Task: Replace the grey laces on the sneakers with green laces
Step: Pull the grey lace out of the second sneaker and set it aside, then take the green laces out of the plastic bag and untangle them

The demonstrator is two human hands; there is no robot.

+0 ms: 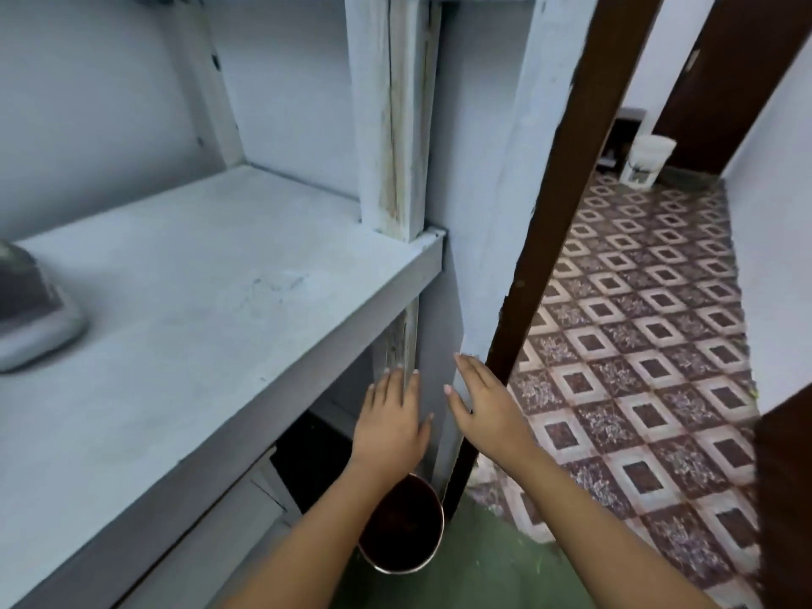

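Sneaker point(35, 314), seemingly the blurred grey shape at the left edge, sits on the shelf point(219, 279) well left of both empty, straight-fingered hands, left hand point(389, 415) nearer than right hand point(483, 406); no laces show.

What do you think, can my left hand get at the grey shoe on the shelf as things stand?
Probably yes. The left hand is open and empty, and nothing stands on the shelf between it and the grey shoe. The shoe lies far to the left, so expect a long reach.
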